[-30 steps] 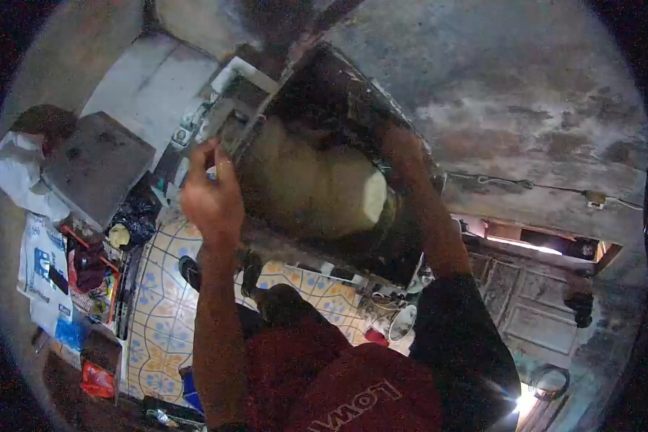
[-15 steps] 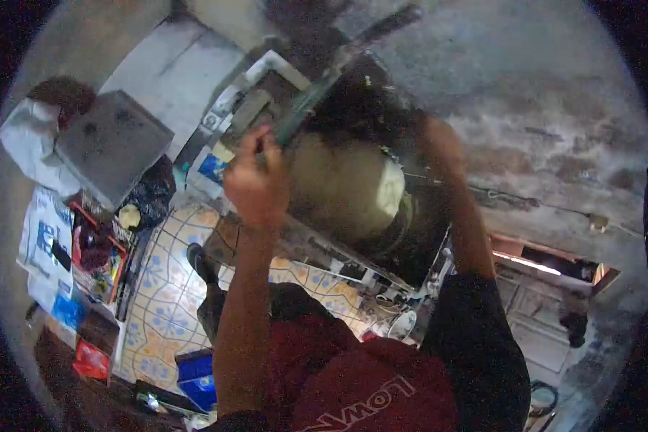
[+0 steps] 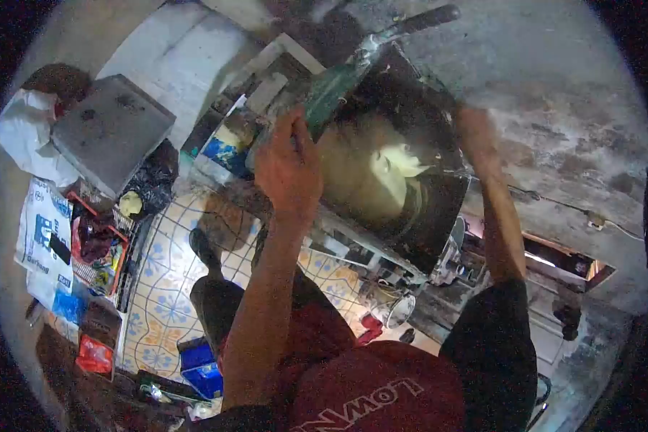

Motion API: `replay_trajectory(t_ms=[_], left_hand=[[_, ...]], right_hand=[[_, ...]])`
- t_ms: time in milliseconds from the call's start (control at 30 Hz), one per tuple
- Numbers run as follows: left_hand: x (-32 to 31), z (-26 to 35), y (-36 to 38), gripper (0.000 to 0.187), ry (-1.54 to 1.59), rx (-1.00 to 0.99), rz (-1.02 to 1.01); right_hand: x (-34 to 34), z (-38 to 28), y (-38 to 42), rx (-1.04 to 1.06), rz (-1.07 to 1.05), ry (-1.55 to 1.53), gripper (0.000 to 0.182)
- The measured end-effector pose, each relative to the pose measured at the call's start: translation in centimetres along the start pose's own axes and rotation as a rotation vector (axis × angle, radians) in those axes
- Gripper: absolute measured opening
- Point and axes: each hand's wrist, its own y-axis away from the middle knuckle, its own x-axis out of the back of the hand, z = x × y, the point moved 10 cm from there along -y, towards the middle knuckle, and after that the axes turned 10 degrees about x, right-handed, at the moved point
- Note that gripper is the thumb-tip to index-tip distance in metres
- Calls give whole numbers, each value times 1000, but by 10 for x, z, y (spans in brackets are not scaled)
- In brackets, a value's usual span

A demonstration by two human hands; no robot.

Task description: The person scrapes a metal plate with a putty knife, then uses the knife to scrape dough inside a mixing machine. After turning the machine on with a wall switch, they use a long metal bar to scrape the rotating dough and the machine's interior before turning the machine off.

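A dark, glossy, roughly rectangular panel (image 3: 428, 230) with a pale bright patch on it lies between my two hands. My left hand (image 3: 289, 169) is at the panel's left side, its fingers bent and closed beside a green strip (image 3: 331, 92); what they hold is hidden. That strip runs up towards a dark bar-like handle (image 3: 425, 20). My right hand (image 3: 477, 137) is at the panel's upper right edge, its fingers smeared by motion, so their grip does not show.
A grey box (image 3: 114, 133) stands at the left beside a black plastic bag (image 3: 158, 180). Below it is an orange-red basket (image 3: 101, 252) with mixed items. A blue container (image 3: 200, 367) sits on the patterned tile floor (image 3: 165, 295). A rough wall (image 3: 554, 129) rises at the right.
Both hands have moved right in the view, as have the dark panel, the green strip and the handle. The pale patch on the panel has changed shape.
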Motion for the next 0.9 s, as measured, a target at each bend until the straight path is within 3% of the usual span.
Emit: replay_trajectory(t_ms=[33, 100, 133, 200, 233, 300, 433, 567, 667, 800, 833, 900], left_hand=[[1, -2, -1, 16, 39, 35, 0], [2, -6, -1, 17, 114, 98, 7], [0, -7, 1, 17, 154, 98, 16], [3, -14, 1, 20, 227, 106, 64], [3, -21, 0, 22, 326, 151, 43], [-3, -31, 8, 26, 526, 255, -31], [11, -29, 20, 24, 495, 259, 171], [6, -29, 29, 24, 511, 332, 184], [8, -35, 22, 26, 521, 322, 171], [7, -35, 24, 26, 487, 382, 184], [5, -36, 24, 27, 492, 375, 200], [1, -36, 26, 28, 514, 380, 176]], right_hand=[[5, -6, -8, 0, 34, 34, 21], [-53, -22, -63, 39, -47, 136, 25], [-71, -39, -72, 43, -29, 43, 24], [-100, -46, -89, -57, 132, -25, 28], [-94, -51, -86, -157, 264, -7, 32], [-84, -47, -52, 126, 70, -197, 35], [-41, -7, 0, 96, -1, -75, 34], [-163, -18, -42, 180, 188, -97, 33], [-172, -20, -38, 212, 182, -106, 33], [-94, 22, 25, 84, -82, -63, 32], [-95, 25, 30, 101, -50, -62, 31], [-163, 28, 26, 203, 84, -53, 31]])
